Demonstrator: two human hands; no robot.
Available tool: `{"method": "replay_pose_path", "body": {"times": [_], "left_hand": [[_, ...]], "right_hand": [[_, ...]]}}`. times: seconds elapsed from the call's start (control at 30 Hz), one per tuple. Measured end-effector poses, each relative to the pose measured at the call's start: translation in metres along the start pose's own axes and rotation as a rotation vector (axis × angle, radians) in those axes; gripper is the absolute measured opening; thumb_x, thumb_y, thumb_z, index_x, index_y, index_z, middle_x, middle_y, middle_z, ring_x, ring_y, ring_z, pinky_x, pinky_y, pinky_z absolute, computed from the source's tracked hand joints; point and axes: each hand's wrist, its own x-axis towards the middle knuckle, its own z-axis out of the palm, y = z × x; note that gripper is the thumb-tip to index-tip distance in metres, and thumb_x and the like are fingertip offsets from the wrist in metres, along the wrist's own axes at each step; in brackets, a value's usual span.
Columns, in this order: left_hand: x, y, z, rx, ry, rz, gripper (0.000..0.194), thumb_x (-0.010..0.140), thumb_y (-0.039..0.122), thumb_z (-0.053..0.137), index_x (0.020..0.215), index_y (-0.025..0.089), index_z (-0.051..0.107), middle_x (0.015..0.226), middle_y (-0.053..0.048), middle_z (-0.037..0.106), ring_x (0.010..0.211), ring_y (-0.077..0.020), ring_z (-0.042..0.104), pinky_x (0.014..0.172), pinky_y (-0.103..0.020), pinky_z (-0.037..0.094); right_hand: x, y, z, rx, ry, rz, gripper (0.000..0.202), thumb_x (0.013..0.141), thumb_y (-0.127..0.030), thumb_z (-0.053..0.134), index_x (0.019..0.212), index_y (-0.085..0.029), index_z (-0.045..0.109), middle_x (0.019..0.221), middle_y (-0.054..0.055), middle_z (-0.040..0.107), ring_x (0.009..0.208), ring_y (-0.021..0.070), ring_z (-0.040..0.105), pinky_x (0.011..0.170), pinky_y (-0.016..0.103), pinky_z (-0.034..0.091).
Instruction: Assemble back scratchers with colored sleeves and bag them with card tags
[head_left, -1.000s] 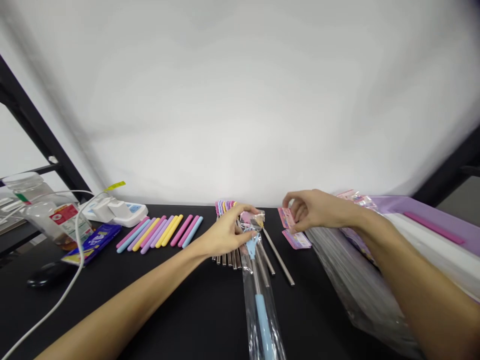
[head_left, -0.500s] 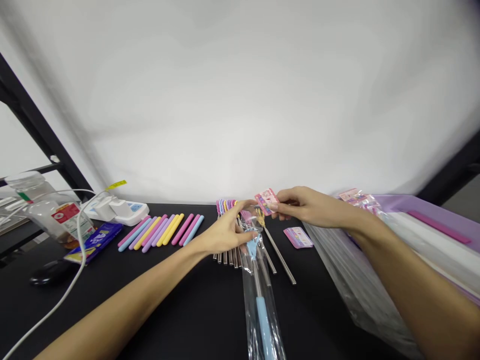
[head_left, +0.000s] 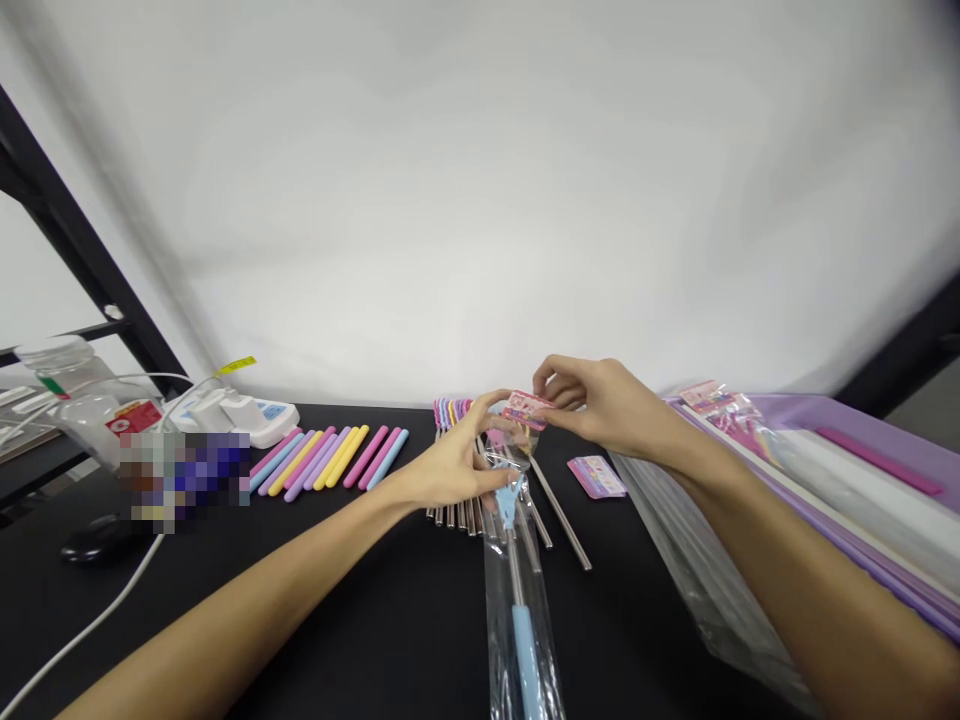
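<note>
My left hand (head_left: pixel 457 462) is closed on the top of a long clear plastic bag (head_left: pixel 499 580). Inside the bag lies a stick with a light blue handle (head_left: pixel 526 650), a metal rod and a blue shaped head (head_left: pixel 510 497) just below my thumb. Between the thumb and fingers of my right hand (head_left: pixel 589 400) is a small pink printed card (head_left: pixel 525 408), right at the bag's mouth. Whether the card's lower edge is inside the bag I cannot tell. Behind my left hand are several metal rods (head_left: pixel 559 508) with coloured heads, partly hidden.
Pink, blue, purple and yellow handles (head_left: pixel 322 460) lie in a row on the left. A stack of cards (head_left: pixel 597 477) sits at right, beside a purple bin (head_left: pixel 806 408) and clear bags (head_left: pixel 667 540). A jar (head_left: pixel 82 400), power strip (head_left: pixel 274 424) and white cable (head_left: pixel 112 605) are far left.
My right hand has brought the card down and slightly left to the bag's opening, tilting it flatter. My left hand keeps its hold on the bag.
</note>
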Motion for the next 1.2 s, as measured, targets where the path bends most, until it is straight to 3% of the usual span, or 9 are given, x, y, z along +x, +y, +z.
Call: {"method": "replay_pose_path", "body": {"times": [0.1,0.23,0.37,0.5,0.67,0.87,1.03,1.2], "left_hand": [[0.001,0.004,0.000,0.003,0.012,-0.015,0.088,0.084,0.023,0.069,0.150,0.039,0.013,0.148,-0.024,0.036,0.054,-0.0085,0.066,0.048,-0.023,0.054],[0.000,0.007,-0.001,0.028,0.033,-0.012,0.084,0.084,0.023,0.068,0.150,0.036,0.018,0.147,-0.024,0.039,0.054,-0.0081,0.066,0.049,-0.023,0.055],[0.002,0.004,-0.001,0.009,0.046,0.024,0.082,0.084,0.022,0.068,0.149,0.032,0.019,0.135,-0.018,0.053,0.053,-0.0054,0.062,0.051,-0.025,0.057],[0.004,0.000,0.000,0.001,0.063,0.026,0.083,0.084,0.023,0.067,0.150,0.029,0.019,0.132,-0.016,0.055,0.055,-0.0058,0.062,0.053,-0.027,0.059],[0.006,-0.002,0.001,-0.016,0.073,0.032,0.072,0.084,0.027,0.069,0.146,0.025,0.032,0.130,-0.015,0.058,0.057,-0.0063,0.061,0.052,-0.025,0.057],[0.007,-0.003,0.002,-0.085,0.130,0.024,0.076,0.082,0.026,0.070,0.147,0.020,0.031,0.127,-0.017,0.062,0.065,-0.0103,0.063,0.051,-0.024,0.055],[0.007,0.002,0.003,-0.038,0.149,-0.007,0.068,0.082,0.026,0.070,0.141,0.016,0.040,0.125,-0.017,0.062,0.070,-0.0138,0.065,0.050,-0.024,0.053],[0.007,0.001,0.003,-0.007,0.137,0.053,0.051,0.084,0.031,0.068,0.130,0.016,0.053,0.126,-0.016,0.061,0.067,-0.0117,0.063,0.051,-0.024,0.053]], "right_hand": [[0.001,0.000,-0.001,-0.074,0.001,-0.030,0.023,0.082,-0.032,0.064,0.101,-0.020,0.063,0.085,0.005,0.072,0.076,0.0186,0.068,0.071,0.032,0.054],[0.002,0.000,-0.002,-0.162,-0.019,-0.049,0.023,0.086,-0.038,0.060,0.095,-0.020,0.071,0.090,0.006,0.073,0.081,0.0198,0.066,0.075,0.033,0.052],[0.002,-0.002,-0.002,-0.188,-0.045,-0.056,0.027,0.089,-0.041,0.055,0.087,-0.019,0.071,0.087,0.006,0.073,0.080,0.0196,0.066,0.071,0.030,0.049],[0.001,-0.004,-0.001,-0.194,-0.068,0.007,0.027,0.092,-0.041,0.053,0.090,-0.019,0.070,0.078,0.004,0.074,0.069,0.0179,0.066,0.063,0.028,0.046],[0.001,-0.005,-0.001,-0.181,-0.041,-0.002,0.024,0.090,-0.034,0.054,0.101,-0.020,0.070,0.081,0.004,0.074,0.068,0.0170,0.067,0.062,0.028,0.047],[0.003,-0.007,-0.001,-0.196,0.002,-0.063,0.020,0.087,-0.030,0.057,0.096,-0.020,0.072,0.081,0.003,0.074,0.070,0.0157,0.065,0.065,0.028,0.048],[0.003,-0.002,0.000,-0.129,0.006,-0.054,0.022,0.083,-0.038,0.063,0.091,-0.019,0.071,0.083,0.004,0.072,0.073,0.0170,0.064,0.068,0.029,0.050],[0.003,0.002,0.000,-0.103,-0.021,-0.008,0.025,0.078,-0.041,0.067,0.088,-0.019,0.073,0.083,0.005,0.072,0.074,0.0186,0.064,0.067,0.031,0.050]]}}
